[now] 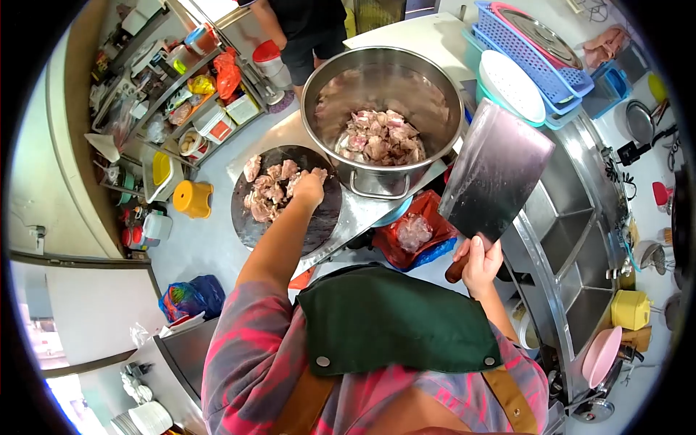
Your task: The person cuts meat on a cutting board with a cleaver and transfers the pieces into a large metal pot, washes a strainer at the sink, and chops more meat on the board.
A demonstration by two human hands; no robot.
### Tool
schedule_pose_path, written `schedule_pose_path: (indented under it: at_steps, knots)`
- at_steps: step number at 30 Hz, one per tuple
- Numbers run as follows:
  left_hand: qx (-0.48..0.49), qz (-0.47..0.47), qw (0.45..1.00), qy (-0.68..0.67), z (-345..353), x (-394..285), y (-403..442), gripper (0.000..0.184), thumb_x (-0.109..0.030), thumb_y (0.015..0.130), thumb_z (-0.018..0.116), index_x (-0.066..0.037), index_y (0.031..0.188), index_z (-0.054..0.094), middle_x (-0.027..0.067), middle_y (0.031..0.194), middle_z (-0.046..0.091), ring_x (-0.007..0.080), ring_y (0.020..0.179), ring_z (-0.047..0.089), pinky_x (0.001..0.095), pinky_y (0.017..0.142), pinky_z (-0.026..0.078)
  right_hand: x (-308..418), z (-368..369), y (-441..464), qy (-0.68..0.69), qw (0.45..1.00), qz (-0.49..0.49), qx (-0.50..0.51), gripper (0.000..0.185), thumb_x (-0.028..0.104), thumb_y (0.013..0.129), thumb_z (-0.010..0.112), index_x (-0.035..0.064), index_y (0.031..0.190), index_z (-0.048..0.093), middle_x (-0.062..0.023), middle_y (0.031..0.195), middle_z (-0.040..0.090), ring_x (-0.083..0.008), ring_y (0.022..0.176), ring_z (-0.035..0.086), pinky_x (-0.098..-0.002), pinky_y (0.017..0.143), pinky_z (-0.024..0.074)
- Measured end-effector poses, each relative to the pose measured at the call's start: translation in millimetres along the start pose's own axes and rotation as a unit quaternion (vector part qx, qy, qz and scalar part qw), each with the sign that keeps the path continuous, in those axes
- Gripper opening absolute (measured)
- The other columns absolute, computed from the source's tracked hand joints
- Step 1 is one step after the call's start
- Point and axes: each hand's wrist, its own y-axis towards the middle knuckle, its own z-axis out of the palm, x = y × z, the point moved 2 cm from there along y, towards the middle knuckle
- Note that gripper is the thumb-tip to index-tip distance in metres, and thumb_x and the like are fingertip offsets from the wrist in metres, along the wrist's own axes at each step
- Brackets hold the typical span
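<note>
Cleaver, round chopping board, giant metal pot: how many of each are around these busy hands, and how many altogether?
Cleaver: 1, in the right hand
Round chopping board: 1
Giant metal pot: 1
Total: 3

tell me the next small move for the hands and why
Probably have the left hand lift some meat from the board into the pot: that hand is at the pile, similar pieces lie in the pot, and the right hand holds the cleaver clear of the board.
</note>
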Motion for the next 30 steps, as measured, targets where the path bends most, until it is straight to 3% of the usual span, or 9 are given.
schedule_pose_path:
  at_steps: [5,9,12,13,17,21,25,28,30]
  knots:
    - [-0.006,0.019,0.996,-0.082,16.8,-0.1,-3.3,0.021,-0.016,0.076,0.059,-0.006,0.094,0.058,0.0174,0.09,0.062,0.0355,0.09,0.06,0.0421,0.076,0.048,-0.9,11.1,4.5,0.013,1.0,-0.01,0.015,0.019,0.005,0.093,0.042,-0.0036,0.11,0.043,-0.0095,0.066,0.054,-0.0133,0.051,0.051,-0.0256,0.048,0.045]
    - [-0.09,-0.023,0.986,-0.137,-37.9,-6.8,-68.3,0.036,-0.03,0.069,0.069,-0.004,0.091,0.058,0.019,0.083,0.064,0.0343,0.081,0.062,0.0422,0.071,0.048,-5.9,28.7,9.7,-0.013,0.996,-0.03,0.084,0.016,0.006,0.092,0.043,-0.0048,0.104,0.046,-0.008,0.062,0.055,-0.0128,0.05,0.052,-0.025,0.047,0.0437]
    - [-0.234,-0.002,0.947,-0.218,-45.6,33.1,-117.3,0.034,-0.022,0.069,0.072,-0.004,0.094,0.058,0.0178,0.078,0.064,0.0308,0.074,0.064,0.0373,0.067,0.049,-6.1,53.3,14.0,-0.087,0.976,-0.043,0.193,0.012,0.006,0.09,0.048,-0.005,0.094,0.048,-0.0083,0.06,0.056,-0.0159,0.048,0.054,-0.0272,0.047,0.0428]
    - [-0.179,-0.07,0.949,-0.248,-62.2,37.9,-139.9,0.029,-0.013,0.07,0.072,-0.003,0.093,0.057,0.0141,0.078,0.065,0.0223,0.071,0.064,0.0312,0.065,0.049,-5.8,65.4,17.4,-0.132,0.958,-0.075,0.242,0.011,0.006,0.089,0.049,-0.0043,0.091,0.049,-0.009,0.06,0.056,-0.0175,0.048,0.054,-0.0284,0.047,0.0429]
    - [-0.183,-0.16,0.886,-0.396,-15.6,115.6,-175.8,0.02,-0.003,0.076,0.066,0.001,0.094,0.057,0.0087,0.086,0.068,0.0148,0.078,0.064,0.0258,0.069,0.05,-16.6,138.4,16.1,-0.257,0.884,-0.099,0.377,0.011,0.01,0.085,0.056,0.002,0.083,0.049,-0.016,0.065,0.057,-0.0341,0.057,0.057,-0.0381,0.052,0.0444]
    - [-0.247,-0.218,0.851,-0.409,37.2,156.8,-182.3,0.032,-0.008,0.073,0.066,0.0,0.104,0.062,0.0162,0.093,0.065,0.0262,0.087,0.064,0.0325,0.078,0.05,-64.8,203.8,-6.2,-0.308,0.817,-0.055,0.485,0.02,0.02,0.088,0.052,0.0026,0.083,0.044,-0.0228,0.07,0.058,-0.0436,0.068,0.056,-0.0479,0.058,0.0428]
    - [-0.245,-0.254,0.79,-0.501,10.8,149.8,-198.3,0.041,-0.005,0.069,0.07,0.001,0.105,0.049,0.0137,0.086,0.064,0.0206,0.081,0.063,0.0312,0.072,0.049,-82.1,251.0,-26.8,-0.385,0.736,-0.057,0.554,0.022,0.024,0.089,0.048,0.0025,0.086,0.046,-0.023,0.07,0.059,-0.0431,0.069,0.057,-0.0517,0.063,0.0439]
    - [-0.23,-0.28,0.854,-0.374,-7.9,144.8,-204.2,0.034,-0.014,0.067,0.074,-0.001,0.09,0.053,0.0149,0.085,0.064,0.0262,0.078,0.063,0.0342,0.072,0.048,-86.7,272.2,-39.7,-0.417,0.708,-0.074,0.565,0.02,0.022,0.089,0.047,0.0026,0.086,0.046,-0.023,0.07,0.059,-0.0428,0.07,0.058,-0.0516,0.064,0.0443]
    - [-0.262,-0.256,0.829,-0.423,2.9,150.4,-198.6,0.032,-0.019,0.067,0.075,-0.001,0.09,0.06,0.0158,0.084,0.064,0.0285,0.08,0.063,0.0354,0.074,0.048,-84.5,284.9,-43.1,-0.434,0.698,-0.083,0.563,0.019,0.022,0.089,0.047,0.0028,0.087,0.045,-0.0229,0.073,0.06,-0.0426,0.071,0.058,-0.0516,0.064,0.0448]
